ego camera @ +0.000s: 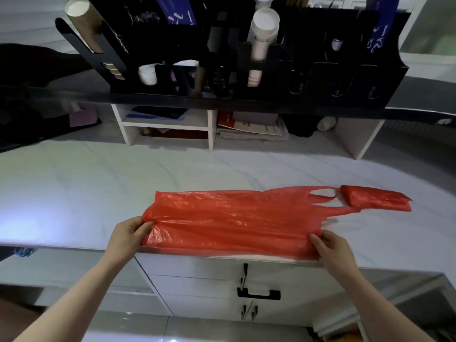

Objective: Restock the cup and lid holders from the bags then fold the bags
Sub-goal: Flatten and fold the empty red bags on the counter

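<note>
A red plastic bag (229, 218) lies flat and stretched sideways along the front edge of the white counter (74, 188), its handles pointing right. My left hand (128, 234) pinches its left end. My right hand (332, 248) pinches the near edge by the handles. A second red bag (375, 197), folded into a small bundle, lies at the right, touching the handles. On the shelf above stands the black cup and lid holder (222, 58) with a brown cup stack (84, 23) at its left and a white cup stack (262, 33) in the middle.
Under the black shelf sit a white cubby (167, 124) and a pile of papers (251, 129). Below the counter edge are white drawers with a black handle (258, 293). The counter stretches left and behind the bag.
</note>
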`<act>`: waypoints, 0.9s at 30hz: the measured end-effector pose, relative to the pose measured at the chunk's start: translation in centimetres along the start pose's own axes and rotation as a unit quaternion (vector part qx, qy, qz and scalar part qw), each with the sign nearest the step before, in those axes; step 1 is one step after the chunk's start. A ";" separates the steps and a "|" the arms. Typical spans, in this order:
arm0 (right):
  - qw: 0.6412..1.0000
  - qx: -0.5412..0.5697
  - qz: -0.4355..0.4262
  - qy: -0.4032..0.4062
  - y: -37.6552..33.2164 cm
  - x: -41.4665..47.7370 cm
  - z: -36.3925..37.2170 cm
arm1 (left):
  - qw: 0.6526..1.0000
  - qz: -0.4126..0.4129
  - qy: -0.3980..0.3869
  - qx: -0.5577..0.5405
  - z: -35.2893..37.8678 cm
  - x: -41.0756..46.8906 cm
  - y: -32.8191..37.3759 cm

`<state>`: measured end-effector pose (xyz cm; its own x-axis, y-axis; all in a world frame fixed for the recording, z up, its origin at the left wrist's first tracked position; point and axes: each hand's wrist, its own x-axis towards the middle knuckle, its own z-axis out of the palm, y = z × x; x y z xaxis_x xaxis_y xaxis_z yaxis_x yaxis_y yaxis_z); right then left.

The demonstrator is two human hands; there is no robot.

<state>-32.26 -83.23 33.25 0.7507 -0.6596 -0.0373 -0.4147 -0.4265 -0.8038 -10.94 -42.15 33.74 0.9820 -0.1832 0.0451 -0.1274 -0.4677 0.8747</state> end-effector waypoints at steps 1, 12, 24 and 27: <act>1.000 0.001 0.000 0.002 -0.2 0.1 0.1 | 1.000 0.005 0.002 -0.002 0.0 0.1 0.2; 0.997 0.030 -0.025 -0.069 -1.5 -0.5 0.0 | 0.980 -0.086 -0.020 -0.178 -1.7 -1.0 0.2; 0.998 -0.019 -0.054 0.008 -1.0 0.4 1.0 | 0.990 -0.001 0.127 0.065 0.9 -1.0 -0.4; 0.996 -0.069 -0.051 0.011 0.2 0.4 1.3 | 0.986 0.003 0.091 0.138 1.4 -1.1 -1.7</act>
<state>-31.34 -82.77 32.26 0.7816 -0.6215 0.0543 -0.4048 -0.5715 -0.7138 -12.05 -42.40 31.53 0.9866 -0.0408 0.1579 -0.1423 -0.6893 0.7104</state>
